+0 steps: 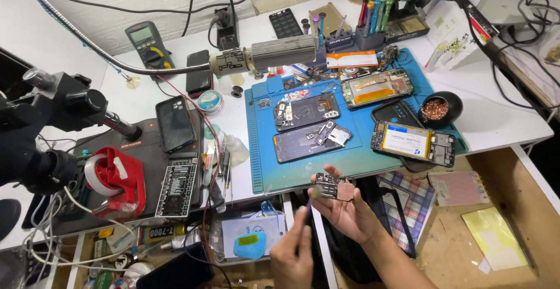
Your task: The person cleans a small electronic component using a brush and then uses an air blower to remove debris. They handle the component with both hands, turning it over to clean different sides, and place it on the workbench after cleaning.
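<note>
Between the curled fingers of the right hand [344, 207] sits a small dark phone circuit board [333, 187], gripped just below the blue work mat [262, 166]. Left hand [293, 257] fingers close around what appears to be a thin brush [310, 198], its tip touching the board.

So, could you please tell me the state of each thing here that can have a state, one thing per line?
Right hand: palm up, holding a small circuit board.
Left hand: gripping a thin tool, tip at the board.
Phones on the blue mat: backs off, insides exposed.
Black phone: face down, closed.
Multimeter: display too small to tell.
Copper wool pot: full.
Tape dispenser: roll loaded.
</note>
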